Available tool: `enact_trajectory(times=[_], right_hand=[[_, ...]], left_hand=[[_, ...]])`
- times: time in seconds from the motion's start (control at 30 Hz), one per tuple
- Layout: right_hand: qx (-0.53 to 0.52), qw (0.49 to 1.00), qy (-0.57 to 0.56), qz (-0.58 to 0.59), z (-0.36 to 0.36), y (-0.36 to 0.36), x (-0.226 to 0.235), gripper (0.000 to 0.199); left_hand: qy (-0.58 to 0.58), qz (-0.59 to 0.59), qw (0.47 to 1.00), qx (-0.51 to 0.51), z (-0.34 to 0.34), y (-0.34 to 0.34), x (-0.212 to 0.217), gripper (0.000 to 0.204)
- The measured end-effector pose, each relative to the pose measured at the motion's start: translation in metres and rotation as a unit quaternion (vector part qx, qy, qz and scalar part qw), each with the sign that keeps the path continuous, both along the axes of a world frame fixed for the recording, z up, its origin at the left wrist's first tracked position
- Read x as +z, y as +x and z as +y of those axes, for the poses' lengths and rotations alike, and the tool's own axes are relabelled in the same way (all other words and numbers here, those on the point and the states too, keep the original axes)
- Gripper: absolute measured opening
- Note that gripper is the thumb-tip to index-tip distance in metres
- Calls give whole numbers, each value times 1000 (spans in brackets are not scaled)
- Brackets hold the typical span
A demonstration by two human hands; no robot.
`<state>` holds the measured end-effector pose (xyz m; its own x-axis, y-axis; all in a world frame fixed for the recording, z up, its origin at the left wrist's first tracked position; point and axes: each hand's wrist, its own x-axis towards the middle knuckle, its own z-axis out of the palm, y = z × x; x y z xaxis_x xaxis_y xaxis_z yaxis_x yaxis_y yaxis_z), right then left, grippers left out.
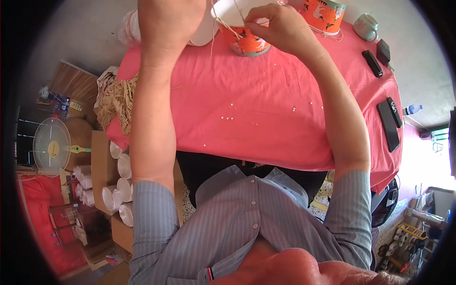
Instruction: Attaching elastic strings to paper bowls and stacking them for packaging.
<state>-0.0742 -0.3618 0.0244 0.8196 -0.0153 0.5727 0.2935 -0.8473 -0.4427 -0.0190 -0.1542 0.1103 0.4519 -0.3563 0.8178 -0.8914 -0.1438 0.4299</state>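
An orange paper bucket [248, 43] with a dark and white pattern and a white inside stands at the far middle of the table. Beige cord [227, 26] runs over its near rim and hangs down its left side. Above the bucket's right rim, my right hand [281, 24] pinches a strand of this cord between thumb and fingers. My left hand [171, 23] is raised to the left of the bucket; the upper edge of the picture cuts off its fingers, so what they hold cannot be seen.
Pink cloth [204, 104] covers the table, with small pale discs [227, 118] scattered on it. Another orange bucket [324, 18], a pale green mug [365, 27] and a dark phone [388, 127] lie to the right. A beige cord bundle [116, 104] hangs at the left edge.
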Motion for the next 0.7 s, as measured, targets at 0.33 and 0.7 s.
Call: enact_trajectory(times=[0.33,0.7], right_hand=[[47,990,88,-101,21,-9,5,21],[18,995,92,-32,16,-1,-10,21]], left_hand=[[40,-14,999,-9,1,-7,11,17],[35,-12,999,3,5,-17,21,17]])
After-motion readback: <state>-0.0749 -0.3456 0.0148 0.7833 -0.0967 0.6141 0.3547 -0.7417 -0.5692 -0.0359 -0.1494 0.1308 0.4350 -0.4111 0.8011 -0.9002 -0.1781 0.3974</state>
